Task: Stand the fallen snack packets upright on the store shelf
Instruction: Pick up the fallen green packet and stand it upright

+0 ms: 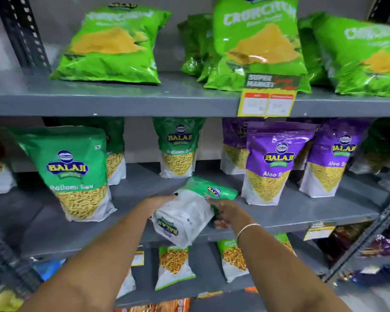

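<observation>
A green and white Balaji snack packet (189,210) lies tilted over the front edge of the middle shelf (302,212), its white bottom end toward me and its green top pointing back right. My left hand (158,202) grips its left side. My right hand (225,212) holds its right side, fingers against the packet. Upright green Ratlami Sev packets stand to the left (74,174) and behind (178,147).
Purple Aloo Sev packets (273,163) stand upright right of the held packet. Large green Crunchem bags (257,43) fill the top shelf, with a yellow price tag (267,102) on its edge. Small packets (173,266) stand on the lower shelf. Dark slotted uprights (20,32) frame the rack.
</observation>
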### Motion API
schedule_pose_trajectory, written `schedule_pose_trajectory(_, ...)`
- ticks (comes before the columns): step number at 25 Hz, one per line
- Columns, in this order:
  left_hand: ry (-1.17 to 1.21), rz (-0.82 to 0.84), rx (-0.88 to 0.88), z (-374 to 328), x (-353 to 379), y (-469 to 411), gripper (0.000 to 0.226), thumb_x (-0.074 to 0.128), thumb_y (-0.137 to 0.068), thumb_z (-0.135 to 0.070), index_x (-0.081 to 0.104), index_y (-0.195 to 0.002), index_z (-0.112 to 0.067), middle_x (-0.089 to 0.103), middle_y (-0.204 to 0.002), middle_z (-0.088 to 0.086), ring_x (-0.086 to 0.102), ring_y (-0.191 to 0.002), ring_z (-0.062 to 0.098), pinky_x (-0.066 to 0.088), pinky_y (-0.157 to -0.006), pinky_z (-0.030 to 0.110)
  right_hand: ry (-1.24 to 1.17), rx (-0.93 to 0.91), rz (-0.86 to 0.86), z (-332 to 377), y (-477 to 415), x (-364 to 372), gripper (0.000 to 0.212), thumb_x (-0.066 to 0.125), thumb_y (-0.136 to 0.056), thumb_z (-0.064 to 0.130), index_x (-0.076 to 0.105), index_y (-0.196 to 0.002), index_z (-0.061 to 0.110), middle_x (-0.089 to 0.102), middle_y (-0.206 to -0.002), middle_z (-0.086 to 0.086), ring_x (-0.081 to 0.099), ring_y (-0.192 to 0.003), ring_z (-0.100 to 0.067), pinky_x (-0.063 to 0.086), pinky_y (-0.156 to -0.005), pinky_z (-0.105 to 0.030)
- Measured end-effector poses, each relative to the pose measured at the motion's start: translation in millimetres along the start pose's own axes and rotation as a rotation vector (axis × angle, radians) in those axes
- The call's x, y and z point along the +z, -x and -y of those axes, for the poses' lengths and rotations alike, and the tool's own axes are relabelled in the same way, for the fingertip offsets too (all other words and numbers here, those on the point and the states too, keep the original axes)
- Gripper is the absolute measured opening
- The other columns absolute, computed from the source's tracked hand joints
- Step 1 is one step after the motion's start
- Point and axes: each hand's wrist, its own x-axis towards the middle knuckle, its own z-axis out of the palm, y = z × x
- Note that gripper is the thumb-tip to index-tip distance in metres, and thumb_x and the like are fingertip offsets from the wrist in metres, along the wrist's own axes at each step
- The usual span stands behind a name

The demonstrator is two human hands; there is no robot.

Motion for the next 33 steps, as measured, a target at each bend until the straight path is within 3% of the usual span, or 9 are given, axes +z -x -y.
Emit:
schedule_pose_trajectory(3, 0.09, 0.157, -0.033, 8.7, -9.9, 1.8, 0.029, 0.066, -0.083, -0.028, 0.066, -0.098, -0.003, 0.076, -0.08, 0.011, 0.069, -0.074, 0.024, 0.053, -0.088, 0.044, -0.23, -0.083, 0.069, -9.9, -1.0, 16.8, 0.014, 0.067, -0.078, 0.03, 0.062, -0.083, 0.018, 0.07, -0.068, -0.002, 0.065, -0.062, -0.02, 0.052, -0.063, -0.033)
schedule_pose_trajectory(6, 0.007, 0.208, -0.075, 10.2, -18.6, 6.6, 0.061, 0.08, -0.062, -0.036, 0.066, -0.107, 0.0, 0.073, -0.092, 0.015, 0.067, -0.08, 0.024, 0.055, -0.084, 0.04, -0.288, -0.213, 0.093, -11.7, -0.6, 13.3, 0.048, 0.088, -0.048, 0.028, 0.067, -0.09, 0.016, 0.073, -0.07, -0.001, 0.068, -0.065, -0.021, 0.054, -0.076, -0.039)
schedule_pose_trajectory(9, -0.067, 0.181, -0.019, -4.7, -24.9, 17.7, 0.026, 0.075, -0.074, -0.029, 0.059, -0.079, -0.009, 0.065, -0.058, 0.003, 0.06, -0.052, 0.013, 0.052, -0.054, 0.025, -0.197, -0.264, 0.023, 11.1, 31.1, 13.5, 0.03, 0.086, -0.055, 0.018, 0.066, -0.076, 0.013, 0.065, -0.058, -0.003, 0.056, -0.056, -0.019, 0.049, -0.065, -0.033)
schedule_pose_trajectory(12, -0.155, 0.105, 0.085, -23.9, -29.0, 30.2, 0.032, 0.073, -0.077, -0.026, 0.055, -0.095, -0.006, 0.06, -0.097, 0.016, 0.057, -0.086, 0.016, 0.045, -0.073, 0.022, -0.136, -0.422, -0.019, 42.4, 45.9, 14.6, 0.018, 0.072, -0.074, 0.002, 0.061, -0.086, 0.01, 0.06, -0.071, -0.004, 0.053, -0.061, -0.018, 0.046, -0.056, -0.026)
schedule_pose_trajectory(15, -0.149, -0.007, 0.246, -28.0, -30.6, 19.1, 0.045, 0.073, -0.075, -0.008, 0.055, -0.116, -0.002, 0.057, -0.11, 0.005, 0.051, -0.096, 0.014, 0.041, -0.055, 0.005, -0.071, -0.63, -0.063, 68.5, 35.3, 20.3, 0.042, 0.072, -0.068, -0.012, 0.05, -0.097, 0.011, 0.062, -0.089, -0.007, 0.059, -0.076, -0.017, 0.055, -0.053, -0.017)
schedule_pose_trajectory(20, -0.159, -0.255, 0.329, -9.7, -30.4, -14.8, 0.074, 0.084, -0.049, -0.02, 0.056, -0.118, -0.011, 0.068, -0.119, 0.009, 0.062, -0.109, 0.028, 0.051, -0.094, 0.044, 0.053, -0.733, -0.1, 83.4, 6.9, 33.9, 0.069, 0.077, -0.057, -0.014, 0.045, -0.109, 0.016, 0.059, -0.109, -0.01, 0.056, -0.1, -0.023, 0.05, -0.095, -0.044)
schedule_pose_trajectory(24, -0.138, -0.325, 0.313, 22.2, -31.7, -59.0, 0.093, 0.077, -0.03, -0.043, 0.055, -0.119, -0.022, 0.07, -0.117, 0.006, 0.063, -0.111, 0.029, 0.048, -0.097, 0.049, 0.144, -0.727, -0.101, 76.9, -3.7, 39.0, 0.079, 0.079, -0.056, -0.01, 0.044, -0.125, 0.01, 0.063, -0.114, -0.01, 0.059, -0.106, -0.025, 0.047, -0.1, -0.046)
schedule_pose_trajectory(27, -0.106, -0.316, 0.322, 13.0, -29.3, -39.4, 0.091, 0.083, -0.04, -0.03, 0.051, -0.124, -0.017, 0.067, -0.121, 0.007, 0.06, -0.113, 0.028, 0.047, -0.099, 0.047, 0.194, -0.707, -0.119, 76.5, -8.7, 36.0, 0.077, 0.08, -0.059, -0.002, 0.04, -0.125, 0.007, 0.062, -0.118, -0.011, 0.057, -0.114, -0.028, 0.046, -0.102, -0.044)
schedule_pose_trajectory(33, -0.22, -0.04, 0.19, -8.4, -46.5, -7.0, 0.04, 0.061, -0.072, 0.009, 0.059, -0.109, -0.006, 0.065, -0.112, 0.017, 0.062, -0.099, 0.029, 0.049, -0.087, 0.036, 0.171, -0.301, 0.007, 58.4, -12.4, 33.8, 0.059, 0.064, -0.08, 0.041, 0.03, -0.111, 0.004, 0.055, -0.087, -0.011, 0.059, -0.061, -0.018, 0.052, -0.045, -0.025)
